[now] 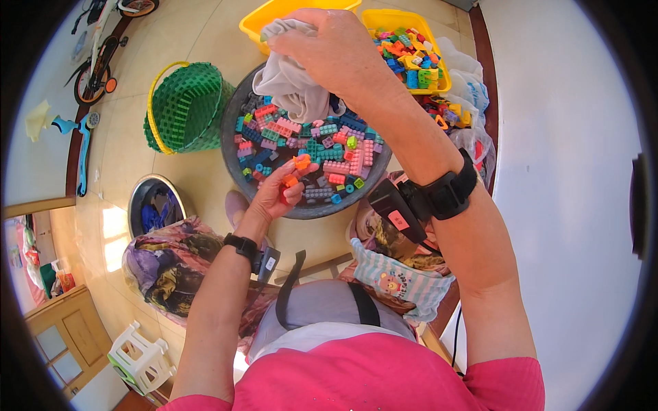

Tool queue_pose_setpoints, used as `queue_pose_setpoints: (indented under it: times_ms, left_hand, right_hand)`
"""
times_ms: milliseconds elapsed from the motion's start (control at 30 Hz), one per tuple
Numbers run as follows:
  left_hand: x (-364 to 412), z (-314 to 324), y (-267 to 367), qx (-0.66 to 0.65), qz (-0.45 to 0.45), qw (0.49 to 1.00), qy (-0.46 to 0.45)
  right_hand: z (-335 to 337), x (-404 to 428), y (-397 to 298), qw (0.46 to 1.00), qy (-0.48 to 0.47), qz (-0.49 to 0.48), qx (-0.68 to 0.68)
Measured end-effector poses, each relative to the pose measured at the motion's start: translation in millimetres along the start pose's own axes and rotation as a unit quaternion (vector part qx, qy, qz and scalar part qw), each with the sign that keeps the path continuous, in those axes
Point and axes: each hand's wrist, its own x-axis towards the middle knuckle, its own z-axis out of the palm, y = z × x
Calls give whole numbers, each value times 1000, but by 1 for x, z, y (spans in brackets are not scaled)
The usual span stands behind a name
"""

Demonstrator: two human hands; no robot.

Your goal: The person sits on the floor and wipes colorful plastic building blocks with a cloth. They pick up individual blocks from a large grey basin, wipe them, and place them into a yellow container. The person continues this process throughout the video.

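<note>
My right hand (336,49) grips a crumpled white cloth (293,87), raised over the far part of a round dark basin (230,154). In the basin lie many plastic building blocks (336,167), mostly pink, teal, purple and grey, and they look to be in water. Low over its near side, my left hand (275,192) holds a few small blocks: an orange block (302,162) at the fingertips, with orange and red pieces in the curled fingers. The cloth hides some of the blocks below it.
Left of the basin stand a green woven basket (190,110) with a yellow handle and a metal bowl (134,205) holding blue items. Behind are a yellow bin (252,25) and a yellow box (446,77) of bright blocks. Plastic bags (468,92) lie by the right wall.
</note>
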Motion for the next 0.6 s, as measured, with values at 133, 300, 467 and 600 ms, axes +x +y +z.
queue_pose_setpoints:
  times_ms: [133,300,467,600]
  left_hand:
    - [-3,17,8,-9,19,998,-54]
    - [-4,23,9,-33,-6,997,-73]
    - [-1,22,2,5,5,1000,-26]
    - [2,21,0,27,31,998,44]
  right_hand:
    - [-6,0,0,1000,3,8,21]
    - [-6,2,2,1000,6,21,21]
    - [-4,2,6,1000,25,0,6]
    - [-5,2,6,1000,17,1,-1]
